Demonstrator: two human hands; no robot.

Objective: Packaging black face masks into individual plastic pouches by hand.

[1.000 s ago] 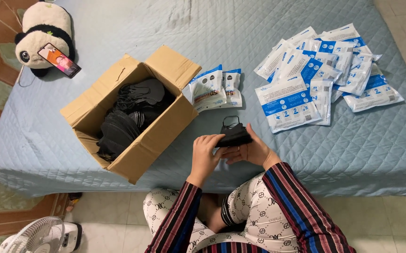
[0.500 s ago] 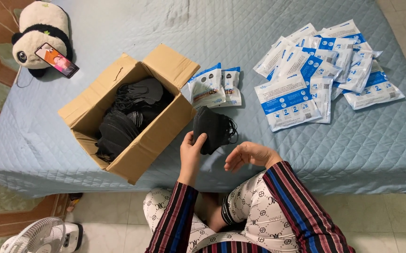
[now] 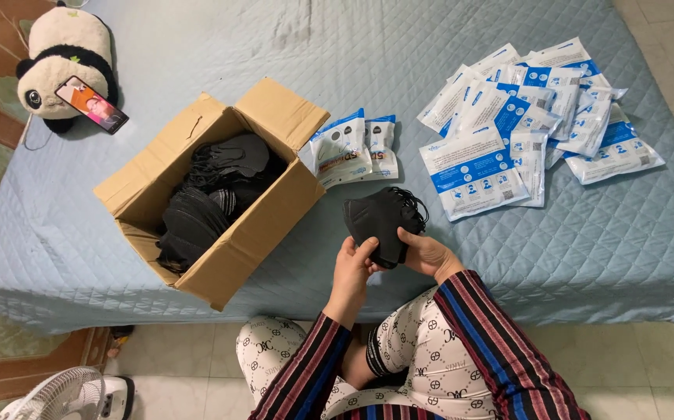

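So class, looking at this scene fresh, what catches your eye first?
Both hands, left hand and right hand, hold a stack of black masks at the bed's near edge. Left stands an open cardboard box full of more; upper right lies a heap of blue-and-white packets.

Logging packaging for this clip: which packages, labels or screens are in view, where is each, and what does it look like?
Cardboard box: left of the hands, open, brown, filled with black masks.
Two pouches: beside the box's right flap, flat, white and blue, printed labels.
Pouch pile: upper right on the bed, overlapping white-and-blue flat packets.
Phone: leaning on the panda toy, upper left, lit screen with a picture.
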